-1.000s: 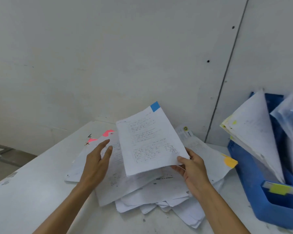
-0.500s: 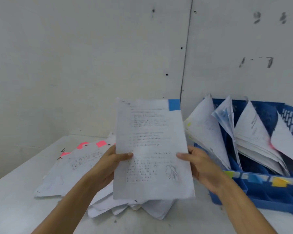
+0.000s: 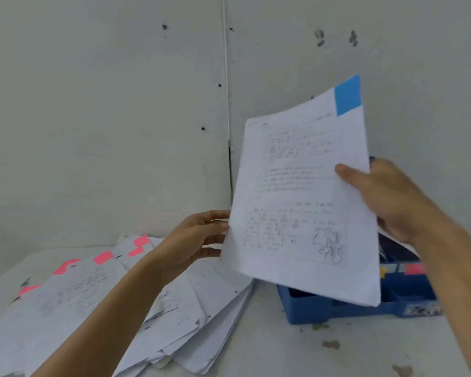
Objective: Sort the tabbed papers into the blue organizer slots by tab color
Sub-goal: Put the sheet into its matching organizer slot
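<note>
Shifted rightward since the earlier frame, the blue-tabbed sheet hangs over the blue organizer. Pink-tabbed pile lies left on the table. Left hand released, loose fingers at the sheet's left edge; right hand pinches its right edge.

surface: white table, stained | on it: blue organizer, 1 sprawling pile of papers | pile: just left of organizer, pink tabs at far edge

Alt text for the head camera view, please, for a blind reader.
The right hand holds up a blue-tabbed paper in front of a blue organizer; the left hand is at its edge, above a paper pile with pink tabs.
</note>
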